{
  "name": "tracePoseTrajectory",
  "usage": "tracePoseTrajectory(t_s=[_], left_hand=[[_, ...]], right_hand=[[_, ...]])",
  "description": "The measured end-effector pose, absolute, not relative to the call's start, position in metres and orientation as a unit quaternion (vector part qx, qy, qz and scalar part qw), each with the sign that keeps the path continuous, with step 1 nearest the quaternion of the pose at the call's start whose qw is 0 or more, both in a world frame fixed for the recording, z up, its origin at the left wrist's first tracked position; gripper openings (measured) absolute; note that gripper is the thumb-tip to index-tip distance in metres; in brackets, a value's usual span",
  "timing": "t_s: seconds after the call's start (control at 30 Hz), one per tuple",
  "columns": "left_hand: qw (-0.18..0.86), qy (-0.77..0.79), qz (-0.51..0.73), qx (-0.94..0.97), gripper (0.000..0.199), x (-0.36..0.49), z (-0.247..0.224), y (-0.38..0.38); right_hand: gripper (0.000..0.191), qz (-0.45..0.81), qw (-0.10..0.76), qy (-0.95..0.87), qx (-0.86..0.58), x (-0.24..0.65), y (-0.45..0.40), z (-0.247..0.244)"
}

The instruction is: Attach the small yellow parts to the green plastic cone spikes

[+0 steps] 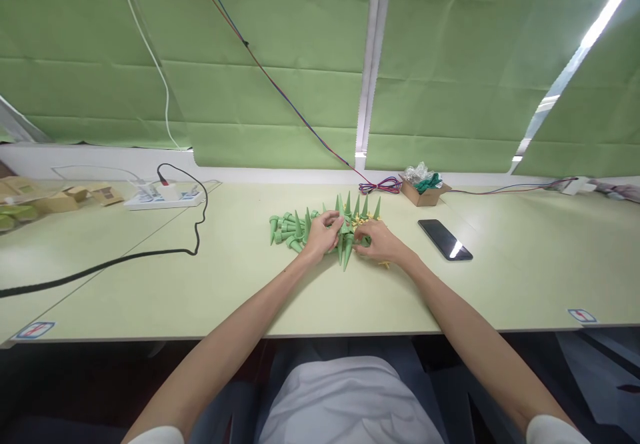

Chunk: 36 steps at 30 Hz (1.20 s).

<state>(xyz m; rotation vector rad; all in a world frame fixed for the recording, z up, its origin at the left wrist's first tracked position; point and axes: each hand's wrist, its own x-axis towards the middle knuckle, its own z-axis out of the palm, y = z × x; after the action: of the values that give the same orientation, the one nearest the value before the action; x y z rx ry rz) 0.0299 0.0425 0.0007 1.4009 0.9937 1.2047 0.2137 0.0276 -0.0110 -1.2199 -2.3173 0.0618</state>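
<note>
Green plastic cone-shaped spikes [349, 249] are gathered on the table in front of me, several standing point up and others lying down. My left hand [324, 232] is closed, its thumb and fingers on a green spike in the middle of the group. Just to the right, my right hand [379, 241] is curled in a pinch around a small round green piece [367, 240]. More green spikes [286, 229] lie to the left of my left hand. Small yellow pieces [385, 265] show around my right hand, partly covered by it.
A black phone [445, 239] lies to the right. Behind it stands a small cardboard box [426, 194] holding crumpled plastic and green material, with bundled wires [383, 186] beside it. On the left are a power strip [165, 199], a black cable [150, 255] and cardboard pieces [60, 201].
</note>
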Motion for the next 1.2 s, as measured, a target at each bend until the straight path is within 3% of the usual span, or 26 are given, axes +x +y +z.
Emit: tracePoseTrajectory(t_s=[0.4, 0.83, 1.2], left_hand=[[0.529, 0.377, 0.488, 0.583, 0.037, 0.029, -0.003, 0.045], [0.484, 0.378, 0.492, 0.617, 0.037, 0.028, -0.004, 0.041], [0.460, 0.380, 0.498, 0.630, 0.032, 0.030, -0.004, 0.039]], right_hand=[[0.015, 0.041, 0.198, -0.864, -0.461, 0.212, 0.024, -0.012], [0.006, 0.017, 0.221, -0.874, -0.432, 0.211, 0.031, -0.021], [0.014, 0.009, 0.232, -0.883, -0.407, 0.211, 0.035, -0.021]])
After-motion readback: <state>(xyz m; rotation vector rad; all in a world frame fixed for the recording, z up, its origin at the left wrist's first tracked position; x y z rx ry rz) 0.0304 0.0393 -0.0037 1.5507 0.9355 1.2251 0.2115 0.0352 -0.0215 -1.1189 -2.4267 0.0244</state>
